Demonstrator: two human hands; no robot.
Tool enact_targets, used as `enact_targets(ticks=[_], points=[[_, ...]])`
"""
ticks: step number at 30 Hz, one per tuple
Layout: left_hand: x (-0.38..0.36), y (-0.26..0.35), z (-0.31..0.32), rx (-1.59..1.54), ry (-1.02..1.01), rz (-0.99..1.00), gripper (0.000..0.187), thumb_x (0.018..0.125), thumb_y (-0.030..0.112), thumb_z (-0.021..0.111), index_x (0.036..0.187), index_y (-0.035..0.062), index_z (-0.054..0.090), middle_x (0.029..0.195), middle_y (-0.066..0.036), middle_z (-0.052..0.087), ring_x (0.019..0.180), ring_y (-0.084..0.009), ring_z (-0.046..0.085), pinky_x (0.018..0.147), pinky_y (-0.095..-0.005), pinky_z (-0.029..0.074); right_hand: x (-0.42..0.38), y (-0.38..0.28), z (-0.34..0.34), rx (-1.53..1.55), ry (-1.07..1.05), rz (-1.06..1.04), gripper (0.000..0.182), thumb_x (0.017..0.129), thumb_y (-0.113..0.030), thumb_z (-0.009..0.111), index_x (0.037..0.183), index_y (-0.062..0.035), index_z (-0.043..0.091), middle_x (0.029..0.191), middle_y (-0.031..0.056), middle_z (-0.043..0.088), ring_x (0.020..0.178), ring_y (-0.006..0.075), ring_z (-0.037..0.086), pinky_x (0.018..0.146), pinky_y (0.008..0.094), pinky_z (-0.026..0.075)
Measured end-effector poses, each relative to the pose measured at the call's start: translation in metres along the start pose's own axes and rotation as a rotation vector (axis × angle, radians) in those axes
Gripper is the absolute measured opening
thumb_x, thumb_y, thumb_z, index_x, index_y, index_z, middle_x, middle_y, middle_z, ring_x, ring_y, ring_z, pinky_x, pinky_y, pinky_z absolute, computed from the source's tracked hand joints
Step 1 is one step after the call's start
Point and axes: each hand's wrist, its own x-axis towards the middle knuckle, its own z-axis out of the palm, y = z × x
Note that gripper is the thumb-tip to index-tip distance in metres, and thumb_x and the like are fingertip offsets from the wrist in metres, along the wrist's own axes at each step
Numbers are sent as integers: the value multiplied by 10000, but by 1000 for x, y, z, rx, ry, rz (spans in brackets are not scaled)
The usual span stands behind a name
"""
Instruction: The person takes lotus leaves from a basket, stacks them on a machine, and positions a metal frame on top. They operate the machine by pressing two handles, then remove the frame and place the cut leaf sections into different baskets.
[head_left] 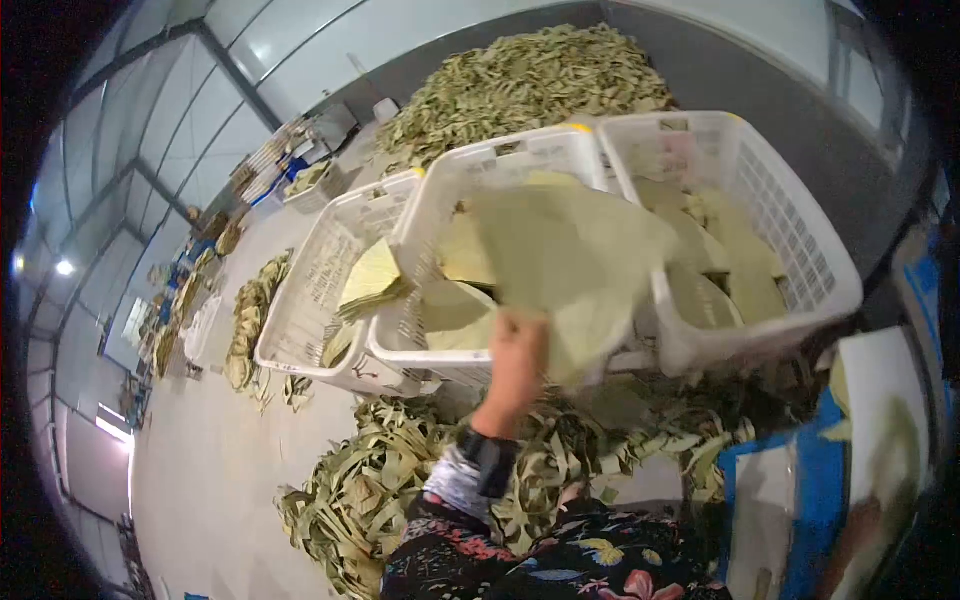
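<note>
My left hand (517, 362) is closed round the lower edge of a large flat dried leaf (570, 260), pale green and blurred by motion. The leaf spreads above the middle white plastic basket (428, 355) and hides part of its inside. Pieces of the same kind of leaf (455, 310) lie in that basket. At the lower right, a smeared skin-toned shape, seemingly my right hand (862, 535), is beside a white panel (880, 390); its fingers cannot be made out.
A left basket (310, 290) holds a stack of cut leaves (370, 280) at its edge. The right basket (835, 285) contains more leaf pieces. Leaf scraps (370, 490) are heaped on the floor below. Behind rises a big leaf pile (530, 85). A blue-and-white stand (800, 490) is at right.
</note>
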Motion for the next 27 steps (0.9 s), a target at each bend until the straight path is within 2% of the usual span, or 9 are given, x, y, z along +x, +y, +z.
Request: enact_targets(ticks=[3,6,12,18,19,20,23,24,27], points=[[71,38,-84,144,335,215,246,843,99,560,1061,9,486,993,-97,547,789,-194,562,662,-311,495,20,-68,3,135,-211,461,333,893,-121,497,1185,38,486,1296,196,414,1164,332,445,960,431,379],[146,77,-158,-103,701,177,262,827,73,559,1064,-18,496,997,-105,553,810,-231,553,686,-395,477,22,-185,7,128,73,-296,309,874,-89,485,1152,46,488,1269,187,417,1116,321,471,934,404,400],[236,49,-283,66,1207,-52,327,792,249,612,905,-49,539,842,-111,563,705,-216,537,575,-447,444,36,-330,16,520,-611,-80,262,835,-94,496,1071,21,499,1122,181,466,982,327,506,845,384,420],[225,42,-327,306,894,-372,450,807,302,648,1104,18,463,955,-237,592,894,-328,591,689,-412,482,11,-340,69,509,-1015,-229,319,775,-185,592,1043,-18,555,1004,207,545,945,380,530,810,450,434],[221,31,-352,1042,609,-225,555,847,460,464,848,-83,581,853,-273,608,587,-355,612,564,-465,482,-4,-341,86,513,-1030,-245,319,775,-185,592,1043,-18,555,1004,207,545,945,380,530,810,450,434],[223,21,-371,1471,561,-189,741,867,592,323,840,-88,617,947,-348,584,808,-421,620,696,-477,473,-16,-346,105,578,-1013,-275,278,814,-225,567,1000,-18,575,935,199,561,923,374,538,787,440,440],[220,13,-378,1277,623,-430,968,836,708,114,1051,-117,573,1051,-388,525,1093,-478,469,925,-481,348,-4,-379,122,578,-1055,-451,264,862,-248,520,968,-17,595,872,189,580,889,356,558,753,427,457],[210,21,-333,581,900,-492,767,827,704,330,1340,138,396,1128,-240,564,961,-369,589,848,-506,444,4,-394,117,483,-1120,-585,259,871,-232,499,979,-16,593,878,185,584,876,344,570,742,424,468],[213,7,-324,149,896,-590,713,822,683,393,1354,208,382,1271,-192,464,1104,-363,502,900,-570,386,25,-422,109,151,-1282,-984,257,899,-183,434,1014,-13,590,895,175,595,837,309,605,710,414,501]])
